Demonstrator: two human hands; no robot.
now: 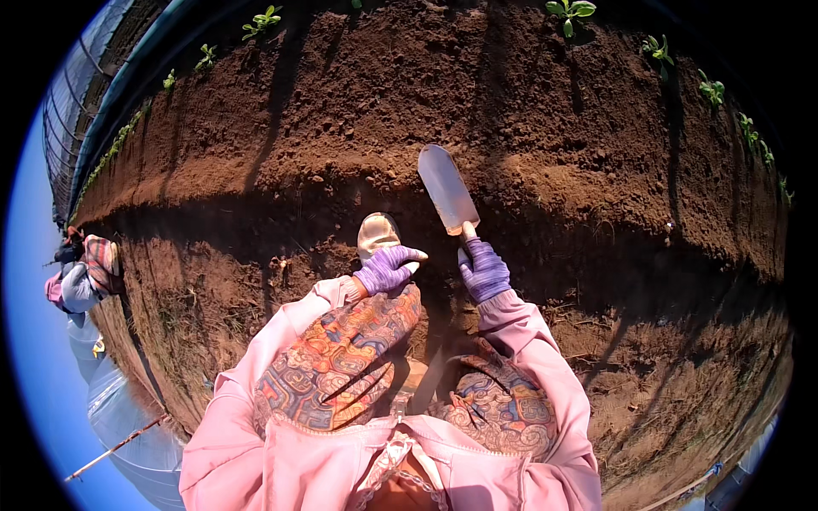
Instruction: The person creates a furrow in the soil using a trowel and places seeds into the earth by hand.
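Observation:
My right hand (486,269), in a purple knit glove, grips the handle of a garden trowel (449,191). The trowel's wide metal blade points away from me, over the near edge of a raised soil bed (396,102). My left hand (388,268), gloved alike, is beside my left knee, just in front of a tan shoe (377,234). Its thumb and forefinger tips lie close together; whether anything small is between them is too fine to tell. Patterned trousers (339,358) cover my bent knees.
Leafy seedlings (571,11) stand along the bed's far side, left and right. A shaded furrow (613,268) runs along the near side. Another person (83,274) crouches at far left. Behind the bed's left end is a netted hoop structure (80,96); a pole (118,447) juts out lower left.

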